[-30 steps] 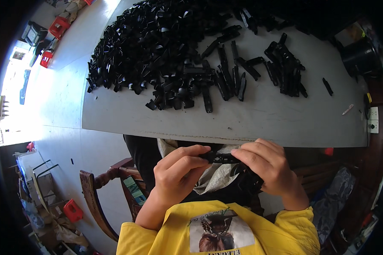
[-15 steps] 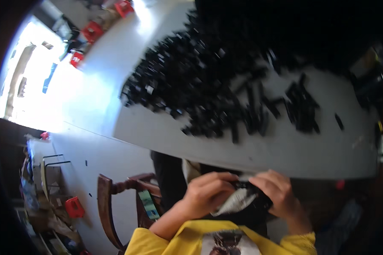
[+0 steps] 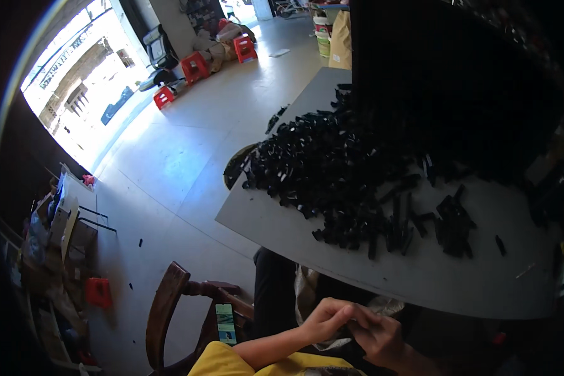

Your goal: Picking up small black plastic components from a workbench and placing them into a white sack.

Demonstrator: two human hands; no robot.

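Note:
My left hand (image 3: 331, 318) and my right hand (image 3: 380, 338) meet over my lap, below the near edge of the grey table (image 3: 282, 249). The fingers of both are closed and pressed together. Whatever they pinch, if anything, is hidden by the fingers. Behind them, a pale sack-like cloth (image 3: 387, 306) shows over my lap. Beyond the hands, a large heap of small black pieces (image 3: 319, 163) covers much of the tabletop. Longer black strips (image 3: 455, 219) lie in a looser cluster at its near right side.
At my left stands a wooden chair (image 3: 164, 313) with a phone (image 3: 225, 323) on it, its screen lit. Red stools (image 3: 195, 67) stand on the floor at the far left. Cardboard boxes (image 3: 81, 235) fill the left side. A large dark shape (image 3: 457, 88) blocks the far right.
My hands have come together from a small gap, where dark bits showed between them. The view has tilted up, so the table and hands sit lower and more floor shows.

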